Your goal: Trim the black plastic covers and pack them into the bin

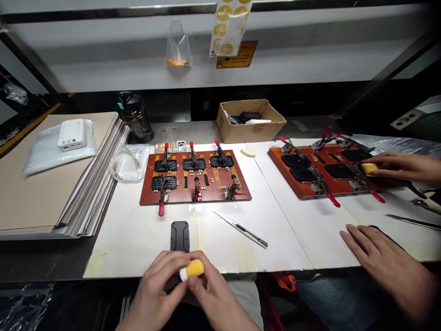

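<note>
The left hand (pixel 155 286) and right hand (pixel 214 286) grip the yellow piece (pixel 195 267); light, even pressure should keep it steady.

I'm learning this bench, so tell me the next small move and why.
Probably bring the yellow piece to the black plate: the left hand and right hand hold it between their fingers, and the plate lies just beyond them.

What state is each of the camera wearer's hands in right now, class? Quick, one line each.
Left hand: closed, fingers at the white end of a small yellow-and-white piece.
Right hand: closed around the yellow end.
</note>
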`<state>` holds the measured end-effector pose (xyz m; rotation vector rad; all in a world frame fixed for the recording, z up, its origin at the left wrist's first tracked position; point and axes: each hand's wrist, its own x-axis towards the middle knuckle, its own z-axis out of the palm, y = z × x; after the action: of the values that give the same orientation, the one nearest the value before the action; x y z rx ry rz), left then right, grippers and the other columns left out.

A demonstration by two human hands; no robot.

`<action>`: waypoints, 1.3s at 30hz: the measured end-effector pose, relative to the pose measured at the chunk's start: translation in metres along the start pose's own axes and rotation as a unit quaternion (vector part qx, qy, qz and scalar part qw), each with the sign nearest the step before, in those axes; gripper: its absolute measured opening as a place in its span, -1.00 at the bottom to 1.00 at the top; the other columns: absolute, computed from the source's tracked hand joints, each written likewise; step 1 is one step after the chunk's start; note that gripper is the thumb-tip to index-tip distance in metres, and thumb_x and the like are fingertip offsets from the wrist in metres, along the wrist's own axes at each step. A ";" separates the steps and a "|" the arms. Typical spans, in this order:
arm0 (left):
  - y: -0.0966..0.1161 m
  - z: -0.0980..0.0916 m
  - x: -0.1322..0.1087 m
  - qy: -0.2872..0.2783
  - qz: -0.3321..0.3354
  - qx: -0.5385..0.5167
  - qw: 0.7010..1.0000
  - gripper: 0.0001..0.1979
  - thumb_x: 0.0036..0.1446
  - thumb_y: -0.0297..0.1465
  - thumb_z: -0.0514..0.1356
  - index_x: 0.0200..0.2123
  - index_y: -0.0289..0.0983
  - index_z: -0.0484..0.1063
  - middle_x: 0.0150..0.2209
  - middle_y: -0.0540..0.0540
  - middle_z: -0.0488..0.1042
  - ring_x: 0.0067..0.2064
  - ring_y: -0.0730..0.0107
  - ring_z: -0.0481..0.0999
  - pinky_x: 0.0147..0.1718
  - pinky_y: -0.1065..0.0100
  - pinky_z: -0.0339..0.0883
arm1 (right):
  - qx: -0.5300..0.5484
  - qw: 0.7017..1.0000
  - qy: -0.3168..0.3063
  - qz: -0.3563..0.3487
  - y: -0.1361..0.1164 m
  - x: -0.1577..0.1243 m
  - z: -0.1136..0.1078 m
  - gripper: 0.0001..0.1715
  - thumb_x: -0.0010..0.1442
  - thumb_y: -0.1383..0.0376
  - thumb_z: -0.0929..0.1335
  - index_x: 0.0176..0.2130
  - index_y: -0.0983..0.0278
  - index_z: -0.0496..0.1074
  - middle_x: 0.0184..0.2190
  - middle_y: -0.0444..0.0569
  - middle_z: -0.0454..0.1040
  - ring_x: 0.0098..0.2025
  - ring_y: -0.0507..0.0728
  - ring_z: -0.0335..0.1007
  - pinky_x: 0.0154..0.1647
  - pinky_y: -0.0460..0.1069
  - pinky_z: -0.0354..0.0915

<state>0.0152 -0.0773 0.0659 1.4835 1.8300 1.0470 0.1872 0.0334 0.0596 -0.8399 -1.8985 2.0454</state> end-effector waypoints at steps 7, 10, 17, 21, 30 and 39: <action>-0.019 0.000 0.018 -0.021 -0.003 0.153 0.988 -0.30 0.32 -0.33 0.16 0.42 -0.01 -0.06 0.46 -0.10 0.00 0.46 0.14 0.01 0.37 0.01 0.11 | -0.205 0.969 0.136 0.009 0.001 0.032 -0.019 -0.72 0.42 0.09 0.25 0.03 0.17 0.29 -0.41 -0.20 0.33 -0.44 0.04 0.25 -0.37 -0.07 0.18; -0.024 -0.008 0.033 -0.101 0.006 0.186 0.977 -0.11 0.26 -0.32 0.21 0.47 -0.08 -0.29 0.51 -0.08 -0.20 0.50 0.14 -0.17 0.43 0.01 -0.02 | -0.341 0.936 0.049 -0.070 -0.004 0.044 -0.020 -0.73 0.38 0.27 0.29 0.07 0.14 0.35 -0.17 -0.08 0.44 -0.20 0.11 0.40 -0.19 -0.04 0.26; -0.034 0.001 0.042 -0.111 -0.021 0.191 0.975 -0.04 0.21 -0.34 0.22 0.46 -0.14 -0.38 0.50 -0.13 -0.09 0.48 0.23 -0.07 0.41 0.06 0.04 | -0.428 0.901 -0.041 -0.061 -0.006 0.043 -0.017 -0.64 0.38 0.36 0.28 0.14 0.15 0.34 -0.11 -0.07 0.46 -0.17 0.13 0.46 -0.18 -0.05 0.31; -0.038 -0.002 0.043 -0.109 -0.031 0.175 0.978 0.00 0.18 -0.32 0.25 0.46 -0.13 -0.39 0.49 -0.12 -0.06 0.48 0.22 -0.04 0.41 0.06 0.06 | -0.441 0.896 0.013 -0.057 -0.002 0.050 -0.009 -0.75 0.42 0.35 0.27 0.06 0.21 0.38 -0.22 -0.07 0.45 -0.24 0.13 0.44 -0.25 -0.05 0.30; -0.042 -0.005 0.047 -0.103 -0.037 0.146 0.983 0.05 0.12 -0.36 0.29 0.45 -0.07 -0.38 0.48 -0.07 -0.04 0.46 0.26 0.01 0.40 0.08 0.07 | -0.443 0.894 0.018 -0.057 -0.001 0.051 0.000 -0.65 0.38 0.45 0.25 0.11 0.24 0.38 -0.22 -0.05 0.45 -0.27 0.12 0.43 -0.28 -0.06 0.30; -0.042 -0.007 0.044 -0.100 -0.030 0.108 0.989 0.10 0.09 -0.35 0.35 0.45 -0.02 -0.37 0.45 -0.11 0.07 0.44 0.17 0.08 0.38 0.02 0.10 | -0.349 0.937 -0.013 -0.021 -0.021 0.026 -0.029 -0.75 0.36 0.41 0.30 -0.01 0.14 0.40 -0.24 -0.15 0.45 -0.25 0.07 0.42 -0.21 -0.09 0.28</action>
<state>-0.0229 -0.0399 0.0365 1.5828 1.8765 0.6595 0.1772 0.0744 0.0732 -0.8896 -2.6727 1.3354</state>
